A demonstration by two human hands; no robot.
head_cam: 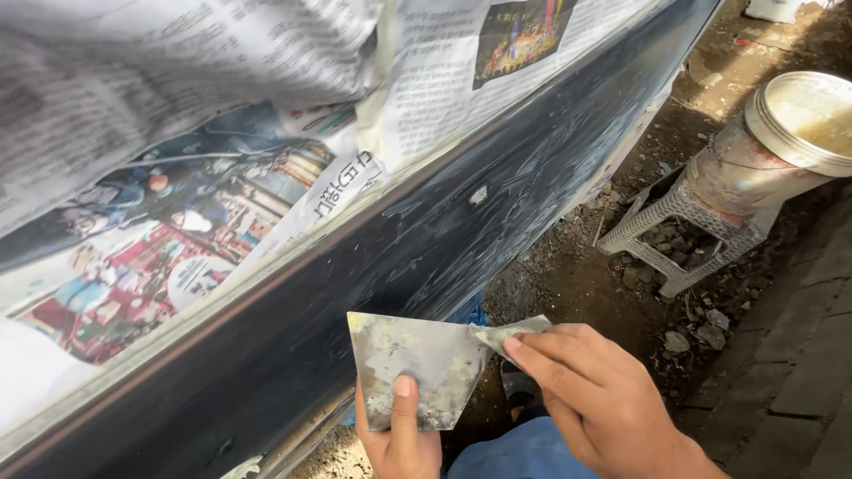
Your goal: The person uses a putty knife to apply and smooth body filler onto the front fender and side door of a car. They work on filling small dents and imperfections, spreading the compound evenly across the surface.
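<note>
My left hand (399, 435) holds a flat, stained metal scraper plate (413, 364) by its lower edge, thumb pressed on its face. My right hand (595, 399) grips a second, smaller scraper blade (515, 333) whose edge rests against the right edge of the first plate. Both sit just in front of a dark body panel (444, 239) smeared with grey filler. Sheets of newspaper (222, 133) are taped over the surface above the panel.
A round tin can (781, 142) with a metal lid rests tilted on a small white plastic stool (683, 239) at right. Dirt ground with stones lies below, paving bricks at far right. My blue trouser knee (515, 452) shows at the bottom.
</note>
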